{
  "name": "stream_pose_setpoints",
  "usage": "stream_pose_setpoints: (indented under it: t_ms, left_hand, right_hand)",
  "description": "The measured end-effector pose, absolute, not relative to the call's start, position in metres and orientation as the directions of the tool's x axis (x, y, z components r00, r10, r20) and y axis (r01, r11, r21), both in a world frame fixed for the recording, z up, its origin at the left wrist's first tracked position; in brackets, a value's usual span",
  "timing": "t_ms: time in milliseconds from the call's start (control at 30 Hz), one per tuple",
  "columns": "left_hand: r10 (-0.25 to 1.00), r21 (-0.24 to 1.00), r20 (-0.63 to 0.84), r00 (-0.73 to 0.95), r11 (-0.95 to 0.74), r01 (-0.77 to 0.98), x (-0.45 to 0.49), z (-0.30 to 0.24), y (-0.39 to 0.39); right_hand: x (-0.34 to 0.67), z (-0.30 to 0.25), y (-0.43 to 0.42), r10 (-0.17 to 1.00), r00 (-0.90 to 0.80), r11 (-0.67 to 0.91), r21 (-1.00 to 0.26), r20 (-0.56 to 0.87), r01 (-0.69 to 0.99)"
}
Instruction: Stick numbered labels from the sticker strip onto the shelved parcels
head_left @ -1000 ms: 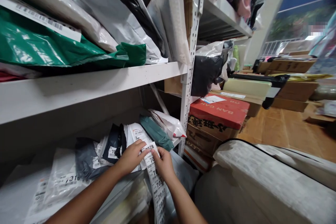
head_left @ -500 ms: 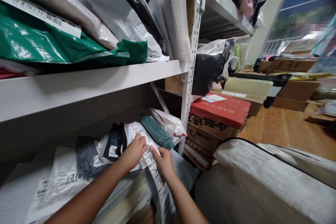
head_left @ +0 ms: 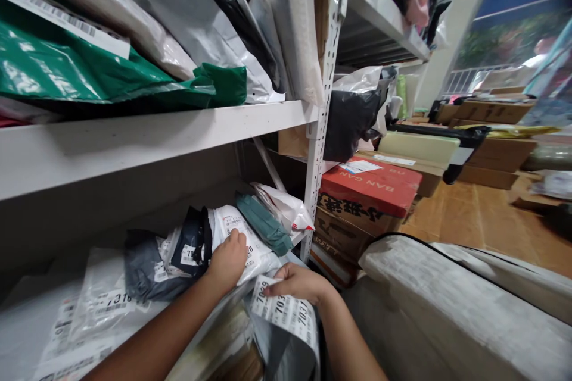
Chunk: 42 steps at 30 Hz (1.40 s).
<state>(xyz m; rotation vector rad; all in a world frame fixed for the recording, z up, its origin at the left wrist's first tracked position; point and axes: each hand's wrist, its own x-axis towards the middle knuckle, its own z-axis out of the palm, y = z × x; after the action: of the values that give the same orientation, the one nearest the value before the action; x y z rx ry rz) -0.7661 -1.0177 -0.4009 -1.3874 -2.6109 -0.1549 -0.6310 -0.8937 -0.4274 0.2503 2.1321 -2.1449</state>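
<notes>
My left hand (head_left: 229,257) rests on a white plastic parcel (head_left: 232,219), fingers curled and pressed together over a small white number label (head_left: 249,249) ending in "28". Part of that label is hidden beneath the fingers. In my right hand (head_left: 301,284) is the upper end of a long strip of white number labels (head_left: 282,311), gripped between thumb and fingers, with printed numbers such as 7031. The strip curves downward below the hand. A teal parcel (head_left: 263,223) lies just beyond the white one, and dark parcels (head_left: 149,265) lie to its left.
A white shelf edge (head_left: 156,141) runs above my hands, with a green bag (head_left: 147,74) and other parcels on it. A perforated post (head_left: 314,190) stands right of the parcels. Beyond it is a red box (head_left: 373,183). A large pale wrapped bundle (head_left: 447,303) stands at lower right.
My right hand has moved right and down with the label strip, away from my left hand. One label has come off the strip and stays at my left hand on the white parcel.
</notes>
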Motion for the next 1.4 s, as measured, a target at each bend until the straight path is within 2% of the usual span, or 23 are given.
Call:
stream_pose_setpoints:
  t_ms: [67,133,200,267,300,367,467,533,600,767,1000,1100,1300,1400]
  left_hand:
    - [0.754,-0.009,0.231,-0.615,0.634,0.773,-0.762,-0.396,-1.017]
    - [0.734,-0.042,0.299,-0.611,0.649,0.76,-0.762,-0.385,-1.012]
    - [0.853,-0.11,0.318,-0.413,0.466,0.878,-0.766,-0.372,-1.006]
    - [0.971,-0.135,0.223,-0.089,0.122,0.983,-0.773,-0.36,-0.998]
    - [0.985,-0.105,0.167,0.034,-0.017,0.994,-0.777,-0.356,-0.995]
    - [0.985,-0.008,0.116,0.124,-0.124,0.992,-0.784,-0.351,-0.992]
    - [0.987,0.247,0.151,0.047,-0.084,0.965,-0.791,-0.349,-0.991]
    - [0.983,0.44,0.171,-0.068,-0.015,0.898,-0.793,-0.35,-0.99]
    - [0.968,0.529,0.177,-0.18,0.061,0.846,-0.794,-0.35,-0.988]
    - [0.939,0.461,0.176,-0.296,0.187,0.868,-0.79,-0.345,-0.976]
    - [0.93,0.195,0.081,-0.358,0.337,0.921,-0.781,-0.338,-0.956]
    - [0.923,0.129,0.06,-0.38,0.371,0.92,-0.78,-0.337,-0.95]
    - [0.914,0.077,0.063,-0.4,0.395,0.915,-0.779,-0.343,-0.945]
    - [0.915,0.037,0.078,-0.395,0.393,0.919,-0.774,-0.346,-0.948]
  right_hand:
    - [-0.62,-0.418,-0.887,-0.069,-0.988,-0.089,-0.986,-0.135,0.141]
    - [-0.614,-0.413,-0.882,-0.049,-0.998,-0.241,-0.969,-0.037,0.048]
    - [-0.614,-0.414,-0.879,0.068,-0.997,-0.381,-0.923,0.036,-0.06]
    - [-0.619,-0.421,-0.877,0.194,-0.979,-0.481,-0.864,0.057,-0.146]
    - [-0.622,-0.426,-0.876,0.257,-0.965,-0.514,-0.837,0.06,-0.188]
    - [-0.629,-0.436,-0.874,0.37,-0.928,-0.546,-0.796,0.053,-0.263]
    - [-0.643,-0.449,-0.874,0.543,-0.84,-0.514,-0.785,0.015,-0.346]
    - [-0.653,-0.455,-0.876,0.63,-0.776,-0.478,-0.793,-0.009,-0.379]
    - [-0.664,-0.457,-0.88,0.674,-0.738,-0.453,-0.803,-0.023,-0.388]
    - [-0.687,-0.457,-0.889,0.75,-0.66,-0.383,-0.843,-0.045,-0.378]
    - [-0.697,-0.458,-0.891,0.801,-0.595,-0.34,-0.867,-0.064,-0.365]
    - [-0.695,-0.458,-0.891,0.775,-0.626,-0.381,-0.857,-0.091,-0.347]
    - [-0.692,-0.464,-0.887,0.699,-0.698,-0.467,-0.839,-0.158,-0.278]
    - [-0.685,-0.466,-0.88,0.602,-0.777,-0.522,-0.827,-0.182,-0.21]
